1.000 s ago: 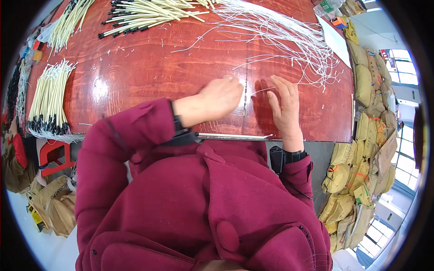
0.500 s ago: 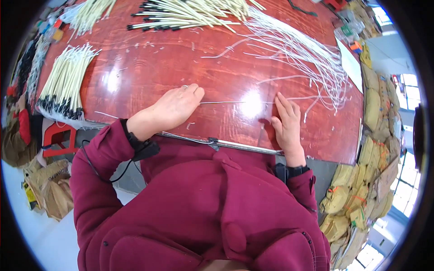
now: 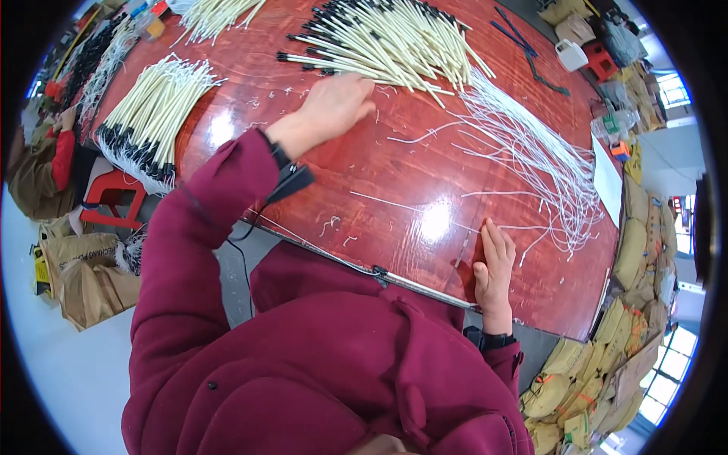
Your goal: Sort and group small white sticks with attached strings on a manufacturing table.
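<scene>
My left hand (image 3: pixel 332 110) reaches far across the red-brown table (image 3: pixel 318 189) to the near edge of a heap of cream sticks with black tips (image 3: pixel 394 42); its fingers curl at the heap's edge, and a grip is not visible. My right hand (image 3: pixel 494 267) lies flat on the table near the front edge, fingers together, fingertips on a thin white wire (image 3: pixel 413 209) that lies loose on the wood. A spread of thin white wires (image 3: pixel 538 163) fans out beyond that hand.
Another bundle of cream black-tipped sticks (image 3: pixel 152 117) lies at the table's left edge, with more at the far left corner (image 3: pixel 216 15). A red stool (image 3: pixel 114 201) and brown bags (image 3: pixel 83 273) stand on the floor at left. Yellow sacks (image 3: pixel 622 334) are piled at right. A person's sleeve (image 3: pixel 61 152) shows far left.
My left hand has moved from the table's front middle up and away to the stick heap. My right hand has stayed flat near the front edge.
</scene>
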Demonstrator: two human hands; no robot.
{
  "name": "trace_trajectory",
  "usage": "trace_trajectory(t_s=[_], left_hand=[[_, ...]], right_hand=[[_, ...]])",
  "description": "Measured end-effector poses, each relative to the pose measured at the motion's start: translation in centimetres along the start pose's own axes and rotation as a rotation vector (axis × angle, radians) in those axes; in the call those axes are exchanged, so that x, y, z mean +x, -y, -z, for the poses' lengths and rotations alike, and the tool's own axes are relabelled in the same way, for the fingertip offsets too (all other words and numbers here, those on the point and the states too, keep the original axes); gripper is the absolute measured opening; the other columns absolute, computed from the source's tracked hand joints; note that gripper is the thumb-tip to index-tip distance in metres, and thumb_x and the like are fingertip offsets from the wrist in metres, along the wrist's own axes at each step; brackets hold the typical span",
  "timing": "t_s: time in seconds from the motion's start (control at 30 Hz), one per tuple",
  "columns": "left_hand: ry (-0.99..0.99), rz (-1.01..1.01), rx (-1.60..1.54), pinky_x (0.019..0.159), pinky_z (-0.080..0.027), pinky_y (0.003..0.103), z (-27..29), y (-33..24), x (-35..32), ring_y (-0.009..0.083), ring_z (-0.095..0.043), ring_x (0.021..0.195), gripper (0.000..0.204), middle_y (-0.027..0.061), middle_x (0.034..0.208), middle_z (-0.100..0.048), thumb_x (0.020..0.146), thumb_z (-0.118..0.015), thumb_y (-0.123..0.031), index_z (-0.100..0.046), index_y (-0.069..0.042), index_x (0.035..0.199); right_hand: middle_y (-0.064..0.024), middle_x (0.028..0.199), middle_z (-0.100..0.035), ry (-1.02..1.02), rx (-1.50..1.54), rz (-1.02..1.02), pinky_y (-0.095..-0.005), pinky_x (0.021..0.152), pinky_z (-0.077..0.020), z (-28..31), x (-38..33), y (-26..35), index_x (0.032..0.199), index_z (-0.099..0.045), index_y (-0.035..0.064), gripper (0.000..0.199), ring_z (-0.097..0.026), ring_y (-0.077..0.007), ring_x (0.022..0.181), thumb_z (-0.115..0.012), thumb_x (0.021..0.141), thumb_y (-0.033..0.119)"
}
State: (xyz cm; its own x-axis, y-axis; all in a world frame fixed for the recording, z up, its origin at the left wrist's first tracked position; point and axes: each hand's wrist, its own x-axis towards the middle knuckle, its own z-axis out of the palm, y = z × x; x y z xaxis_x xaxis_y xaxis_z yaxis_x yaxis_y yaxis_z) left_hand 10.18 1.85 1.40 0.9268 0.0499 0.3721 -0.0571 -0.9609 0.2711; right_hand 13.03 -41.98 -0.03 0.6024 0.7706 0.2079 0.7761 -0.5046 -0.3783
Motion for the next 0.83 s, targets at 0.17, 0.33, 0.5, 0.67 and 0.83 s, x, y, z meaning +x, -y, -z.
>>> trace_trajectory(t_s=[0.17, 0.33, 0.5, 0.67, 0.83], left_hand=[[-0.141, -0.054, 0.250, 0.077, -0.051, 0.045, -2.5, 5.6, 3.6, 0.0332, -0.061, 0.096, 0.016, 0.0094, 0.097, -0.060, 0.086, -0.065, -0.017, -0.060, -0.007, 0.097], [-0.120, -0.149, 0.340, 0.081, -0.049, 0.042, -3.1, 6.8, 4.3, 0.0285, -0.062, 0.097, 0.013, 0.0082, 0.097, -0.061, 0.087, -0.058, -0.012, -0.060, -0.009, 0.099], [-0.095, -0.155, 0.426, 0.084, -0.045, 0.039, -2.7, 6.7, 4.0, 0.0258, -0.063, 0.096, 0.013, 0.0080, 0.097, -0.061, 0.089, -0.053, -0.010, -0.058, -0.010, 0.101], [-0.066, -0.156, 0.470, 0.086, -0.046, 0.042, -1.4, 5.5, 3.9, 0.0267, -0.065, 0.097, 0.011, 0.0083, 0.099, -0.063, 0.089, -0.054, -0.010, -0.058, -0.009, 0.100], [-0.125, -0.159, 0.175, 0.093, -0.044, 0.043, 0.0, 2.1, 0.1, 0.0284, -0.065, 0.096, 0.018, 0.0085, 0.102, -0.063, 0.092, -0.056, -0.014, -0.058, -0.013, 0.110]], right_hand=[[-0.0177, 0.149, -0.051, -0.008, 0.025, -0.030, -0.0448, 0.114, -0.0306, 0.0, -0.2, 0.0, 0.140, -0.055, -0.0045, 0.078, -0.045, -0.0366, 0.134, -0.029, 0.104, 0.060], [-0.0163, 0.148, -0.052, -0.036, 0.057, -0.053, -0.0454, 0.113, -0.0322, -0.1, -0.4, -0.2, 0.139, -0.056, -0.0033, 0.076, -0.045, -0.0360, 0.132, -0.037, 0.103, 0.061], [-0.0176, 0.147, -0.053, -0.023, 0.016, -0.048, -0.0446, 0.113, -0.0322, -0.4, -0.4, -0.1, 0.139, -0.056, -0.0041, 0.072, -0.047, -0.0359, 0.132, -0.034, 0.105, 0.056], [-0.0162, 0.147, -0.054, -0.052, 0.061, -0.063, -0.0452, 0.112, -0.0329, -0.5, -0.5, -0.3, 0.138, -0.058, -0.0019, 0.071, -0.047, -0.0360, 0.131, -0.040, 0.103, 0.058], [-0.0185, 0.148, -0.053, -0.032, 0.000, -0.023, -0.0457, 0.114, -0.0321, -0.6, -0.8, -0.8, 0.139, -0.056, -0.0026, 0.067, -0.046, -0.0366, 0.133, -0.038, 0.105, 0.052]])
